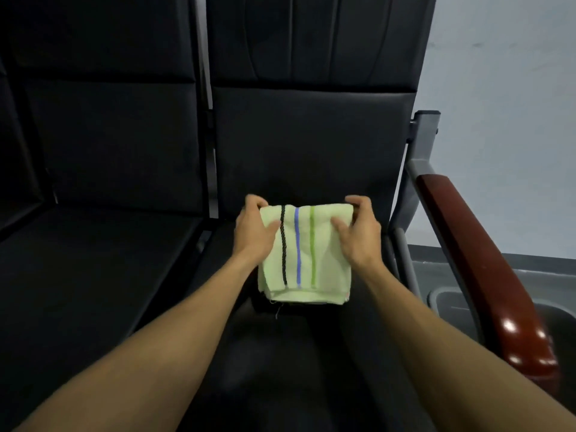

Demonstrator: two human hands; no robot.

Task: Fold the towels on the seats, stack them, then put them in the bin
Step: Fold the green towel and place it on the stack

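Seats of black padding fill the view, and the towel (304, 254) is taken as the landmark. To the left of the towel, the neighbouring seat (103, 244) is seen, dark and with nothing visible on its cushion. Between this seat and the one with the towel, a narrow grey metal frame (208, 169) is found.

Just at the left edge of the towel, the left hand (254, 230) is placed. Its fingers are curled over the far left corner of the towel and its thumb is pressed on the top, so the cloth is pinched there.

The towel itself is light green and is folded to a small square. Three stripes are drawn along it: one black, one blue, one green. It is lying on the cushion of the right seat (311, 338), with its near edge showing several layers.

At the right edge of the towel, the right hand (358, 232) is placed in the same manner: fingers are bent over the far right corner, thumb is laid on the top, and the cloth is grasped.

Right of the towel, a reddish-brown wooden armrest (486, 275) on a grey metal support is seen. Beyond the armrest, low on the floor, part of a grey bin (452, 302) is visible, mostly hidden by the armrest.
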